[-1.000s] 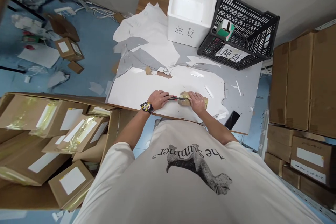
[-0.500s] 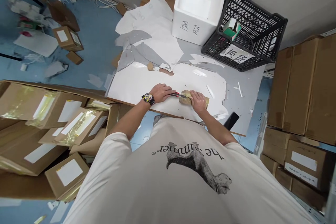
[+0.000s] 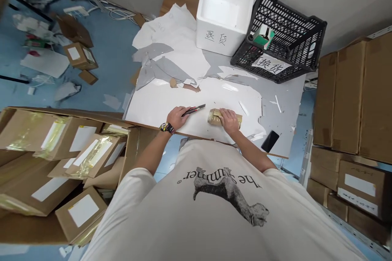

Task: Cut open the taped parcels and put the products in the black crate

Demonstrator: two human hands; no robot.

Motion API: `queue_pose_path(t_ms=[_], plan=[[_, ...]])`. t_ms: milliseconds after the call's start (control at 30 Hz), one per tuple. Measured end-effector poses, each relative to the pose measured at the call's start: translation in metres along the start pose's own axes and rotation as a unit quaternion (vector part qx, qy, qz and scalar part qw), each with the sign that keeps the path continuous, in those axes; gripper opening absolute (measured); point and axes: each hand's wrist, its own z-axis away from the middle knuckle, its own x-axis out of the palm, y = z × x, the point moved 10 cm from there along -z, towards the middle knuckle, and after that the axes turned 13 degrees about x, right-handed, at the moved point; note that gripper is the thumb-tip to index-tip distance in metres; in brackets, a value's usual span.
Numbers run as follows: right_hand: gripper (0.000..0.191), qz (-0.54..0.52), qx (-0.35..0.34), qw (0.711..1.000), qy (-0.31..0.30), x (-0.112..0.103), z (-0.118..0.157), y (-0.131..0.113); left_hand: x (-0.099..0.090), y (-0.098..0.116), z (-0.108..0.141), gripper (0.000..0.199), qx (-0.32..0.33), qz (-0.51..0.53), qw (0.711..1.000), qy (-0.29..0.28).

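Note:
My left hand [image 3: 177, 118] is closed round a red and black utility knife [image 3: 193, 109], its dark blade pointing right over the white table covering. A watch sits on that wrist. To the right, my right hand [image 3: 229, 120] grips a small brown cardboard box [image 3: 215, 117] wrapped in yellowish tape, lying on the table. Its fingers lie over the top of the box, near a raised piece of cardboard or tape. A gap separates the knife's tip from the box.
At the table's back stand a white foam box [image 3: 223, 40] and a black plastic crate [image 3: 294, 36]. A phone [image 3: 270, 141] lies at the right front. Paper scraps [image 3: 244, 108] litter the table. Taped parcels [image 3: 82, 138] fill a large carton on the left; cartons [image 3: 349, 98] are stacked right.
My left hand has drawn the knife leftward, away from the box. My right hand remains on the box, where a piece of the top now looks lifted.

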Motion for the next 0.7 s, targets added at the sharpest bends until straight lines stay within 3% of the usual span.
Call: queue_pose_path(t_ms=[167, 267, 333, 433, 500, 567, 633, 700], plan=[[0.058, -0.001, 0.019, 0.999, -0.041, -0.003, 0.003, -0.009, 0.041, -0.023, 0.02, 0.056, -0.159, 0.017, 0.987, 0.005], [0.059, 0.01, 0.027, 0.999, -0.04, -0.013, 0.016, -0.007, 0.051, -0.025, 0.021, 0.061, -0.214, 0.015, 0.977, 0.013], [0.059, 0.001, 0.053, 0.998, -0.016, -0.026, 0.029, 0.009, 0.05, -0.021, 0.018, 0.066, -0.239, 0.006, 0.971, 0.034], [0.062, -0.066, 0.141, 0.987, 0.044, -0.046, 0.048, 0.057, 0.046, -0.001, 0.001, 0.07, -0.223, 0.028, 0.97, 0.089], [0.069, -0.153, 0.223, 0.96, 0.074, -0.048, 0.057, 0.096, 0.054, 0.018, -0.017, 0.067, -0.188, 0.109, 0.97, 0.107], [0.076, -0.256, 0.308, 0.914, 0.057, -0.032, 0.062, 0.13, 0.074, 0.035, -0.034, 0.067, -0.171, 0.198, 0.962, 0.071], [0.081, -0.346, 0.375, 0.86, 0.005, -0.004, 0.062, 0.147, 0.098, 0.046, -0.044, 0.072, -0.18, 0.233, 0.956, 0.002], [0.084, -0.402, 0.407, 0.819, -0.042, 0.02, 0.06, 0.15, 0.113, 0.051, -0.049, 0.076, -0.186, 0.228, 0.954, -0.05]])
